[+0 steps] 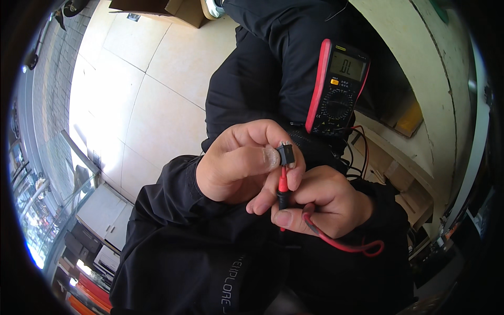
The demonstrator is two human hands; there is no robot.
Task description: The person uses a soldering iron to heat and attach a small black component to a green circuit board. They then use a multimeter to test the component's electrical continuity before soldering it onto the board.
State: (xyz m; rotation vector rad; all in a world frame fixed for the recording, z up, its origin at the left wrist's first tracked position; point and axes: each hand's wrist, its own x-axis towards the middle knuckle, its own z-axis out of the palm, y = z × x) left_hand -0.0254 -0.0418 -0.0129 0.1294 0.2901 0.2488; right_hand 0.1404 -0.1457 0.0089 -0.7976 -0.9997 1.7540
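Note:
Between thumb and fingers, my left hand (239, 160) pinches a small black switch (285, 154), a block with metal pins pointing up from its top. My right hand (333, 202) is closed round a red and black test probe (283, 185). Its upper end meets the underside of the switch; the exact contact point is too small to make out. From the right hand a red test lead (341, 247) loops to the right. Beyond the hands a red and black multimeter (338, 86) leans upright on dark fabric, its display lit. Whether a second probe is in the right hand, I cannot tell.
Red and black leads (362, 152) run down from the multimeter on the right. Cardboard (396, 176) lies beside my right arm. A cardboard box (181, 11) sits on the tiled floor (163, 79) at the far side. Grey-white boxes (105, 218) stand at the left.

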